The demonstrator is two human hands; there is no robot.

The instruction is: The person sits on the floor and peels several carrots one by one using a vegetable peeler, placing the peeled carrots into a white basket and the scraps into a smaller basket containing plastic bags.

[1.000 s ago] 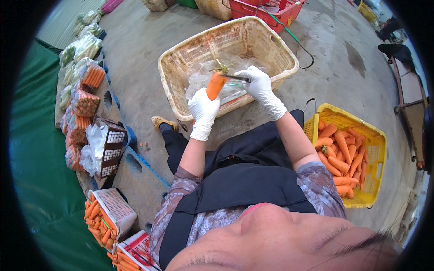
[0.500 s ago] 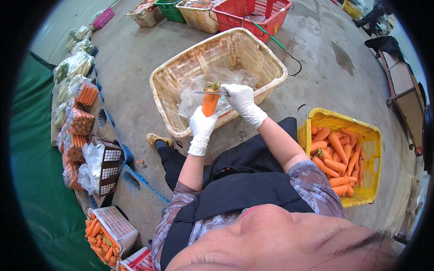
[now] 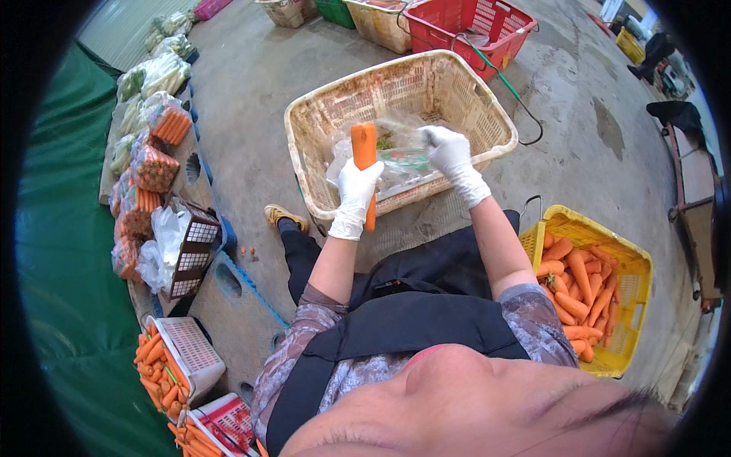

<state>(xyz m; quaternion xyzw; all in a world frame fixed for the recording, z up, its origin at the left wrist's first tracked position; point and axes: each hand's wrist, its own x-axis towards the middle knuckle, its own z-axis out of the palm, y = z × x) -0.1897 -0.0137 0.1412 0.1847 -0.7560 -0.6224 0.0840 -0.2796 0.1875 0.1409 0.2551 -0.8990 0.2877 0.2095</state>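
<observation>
My left hand (image 3: 358, 189), in a white glove, is wrapped round a carrot (image 3: 364, 140) held upright, its cut top end bare and its tapering end showing below the hand. To the right, my right hand (image 3: 448, 154), gloved too, is closed round a knife; the blade is smeared by motion and barely shows. Both hands are over the near side of a worn, dirty white crate (image 3: 335, 99). Clear plastic bags (image 3: 405, 161) lie in it, and a green leafy carrot top (image 3: 385, 142) shows just right of the carrot.
A yellow crate of carrots (image 3: 638, 282) stands at my right. Red, green and white crates, led by the red crate (image 3: 457, 38), stand beyond. At left, bagged carrots (image 3: 156, 166) and pale vegetables line a pallet. A white crate of carrots (image 3: 199, 354) is at lower left.
The carrot's leafy top has come off and is now beside the carrot. My left hand has turned the carrot upright; my right hand with the knife has moved away to the right. The view has shifted.
</observation>
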